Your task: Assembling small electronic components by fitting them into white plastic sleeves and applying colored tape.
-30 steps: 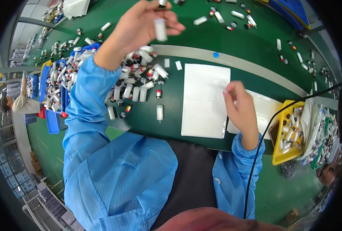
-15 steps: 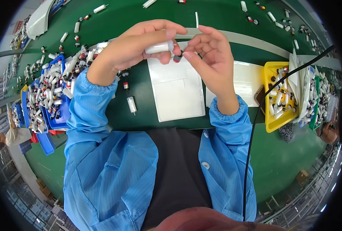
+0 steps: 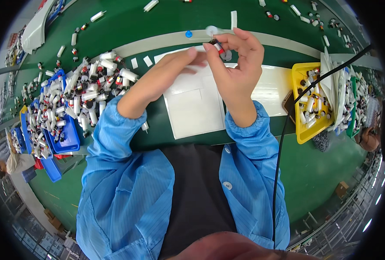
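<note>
My right hand pinches a small black, red and white cylinder between thumb and fingers, above the far edge of a white sheet. Just beyond the fingertips is a blurred whitish disc; whether it is joined to the cylinder I cannot tell. A greyish round piece shows by the right palm. My left hand is stretched out to the left of the right hand, fingers extended and slightly blurred, with nothing visible in it. Its forearm partly covers a white cylinder on the table.
A heap of white cylinders lies at left beside a blue tray. At right stands a yellow tray of similar parts. A black cable crosses the right side. Beyond a pale strip more cylinders and a blue knob show.
The white cylinder in my left hand is no longer seen there, and that hand has drawn down and its fingers have straightened. My right hand now holds the black-and-red piece higher. The view has shifted slightly.
</note>
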Demonstrator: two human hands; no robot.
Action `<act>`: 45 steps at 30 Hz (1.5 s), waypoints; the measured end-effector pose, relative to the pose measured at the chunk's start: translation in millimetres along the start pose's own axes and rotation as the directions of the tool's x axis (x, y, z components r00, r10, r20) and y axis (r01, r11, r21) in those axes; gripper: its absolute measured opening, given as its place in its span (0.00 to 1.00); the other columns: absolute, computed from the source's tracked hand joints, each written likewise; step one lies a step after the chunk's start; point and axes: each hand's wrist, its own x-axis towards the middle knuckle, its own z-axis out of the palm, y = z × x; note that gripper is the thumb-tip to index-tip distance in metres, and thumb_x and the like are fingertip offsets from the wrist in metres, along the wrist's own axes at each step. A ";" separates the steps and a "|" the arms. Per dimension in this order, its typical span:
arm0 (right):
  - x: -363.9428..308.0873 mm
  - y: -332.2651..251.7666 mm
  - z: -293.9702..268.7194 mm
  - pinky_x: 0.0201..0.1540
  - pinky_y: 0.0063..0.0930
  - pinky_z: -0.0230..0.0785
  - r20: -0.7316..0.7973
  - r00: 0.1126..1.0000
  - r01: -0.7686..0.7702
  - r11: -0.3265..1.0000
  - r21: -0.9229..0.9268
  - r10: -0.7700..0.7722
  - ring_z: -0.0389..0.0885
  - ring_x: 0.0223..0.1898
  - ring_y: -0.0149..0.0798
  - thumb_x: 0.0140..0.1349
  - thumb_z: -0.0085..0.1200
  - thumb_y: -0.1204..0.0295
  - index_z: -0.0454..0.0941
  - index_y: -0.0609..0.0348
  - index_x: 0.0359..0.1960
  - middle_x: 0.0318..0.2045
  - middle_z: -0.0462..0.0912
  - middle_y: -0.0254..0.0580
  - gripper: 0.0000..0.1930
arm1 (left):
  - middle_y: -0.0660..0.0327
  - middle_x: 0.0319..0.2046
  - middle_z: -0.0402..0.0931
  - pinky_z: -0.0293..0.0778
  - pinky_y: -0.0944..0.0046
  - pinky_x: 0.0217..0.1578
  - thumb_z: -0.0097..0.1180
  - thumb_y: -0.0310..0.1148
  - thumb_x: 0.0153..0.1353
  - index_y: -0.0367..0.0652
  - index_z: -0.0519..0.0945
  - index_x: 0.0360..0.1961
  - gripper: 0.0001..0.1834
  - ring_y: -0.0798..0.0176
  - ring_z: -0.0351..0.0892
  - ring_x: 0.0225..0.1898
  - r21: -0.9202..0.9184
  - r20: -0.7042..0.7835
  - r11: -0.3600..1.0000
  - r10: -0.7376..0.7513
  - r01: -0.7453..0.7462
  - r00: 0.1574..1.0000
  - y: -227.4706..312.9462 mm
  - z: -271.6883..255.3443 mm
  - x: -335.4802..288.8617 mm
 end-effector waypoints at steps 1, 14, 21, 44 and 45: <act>0.9 -1.4 1.8 0.39 0.25 0.74 -0.002 0.998 0.059 0.996 -0.064 -0.060 0.82 0.36 0.31 0.54 0.67 0.81 0.71 0.60 0.55 0.39 0.85 0.41 0.27 | 0.56 0.52 0.79 0.70 0.60 0.58 0.42 0.48 0.75 0.36 0.74 0.60 0.26 0.62 0.76 0.55 -0.068 0.003 0.994 0.082 -0.082 0.997 1.4 7.2 8.0; -1.6 10.7 5.8 0.34 0.27 0.75 0.042 0.975 0.223 0.944 -0.245 -0.219 0.81 0.35 0.38 0.52 0.66 0.82 0.76 0.59 0.49 0.41 0.81 0.42 0.22 | 0.56 0.53 0.81 0.77 0.64 0.56 0.56 0.20 0.66 0.38 0.72 0.62 0.23 0.63 0.81 0.53 -0.350 -0.011 0.918 0.195 -0.187 0.981 9.2 0.6 28.2; -2.5 14.7 4.9 0.36 0.27 0.76 0.090 0.977 0.209 0.944 -0.254 -0.192 0.82 0.36 0.39 0.53 0.66 0.82 0.76 0.59 0.50 0.40 0.81 0.44 0.21 | 0.55 0.53 0.81 0.77 0.64 0.55 0.56 0.21 0.66 0.38 0.72 0.62 0.23 0.63 0.82 0.52 -0.353 -0.036 0.929 0.107 -0.113 0.994 12.5 0.2 27.6; 43.7 6.5 -27.4 0.31 0.20 0.68 0.596 0.706 -0.677 0.610 0.411 0.382 0.78 0.29 0.27 0.63 0.57 0.78 0.81 0.64 0.40 0.29 0.83 0.38 0.05 | 0.54 0.63 0.72 0.78 0.64 0.55 0.49 0.20 0.69 0.35 0.69 0.66 0.23 0.61 0.76 0.60 -0.002 0.044 0.955 0.296 -0.296 0.954 16.0 -22.3 25.6; 44.0 8.5 -26.4 0.31 0.20 0.68 0.591 0.704 -0.676 0.627 0.388 0.393 0.78 0.28 0.26 0.63 0.58 0.78 0.81 0.64 0.40 0.29 0.83 0.38 0.06 | 0.54 0.63 0.72 0.78 0.64 0.55 0.49 0.19 0.69 0.35 0.69 0.66 0.24 0.61 0.76 0.60 0.019 0.061 0.954 0.297 -0.299 0.953 15.7 -23.4 25.9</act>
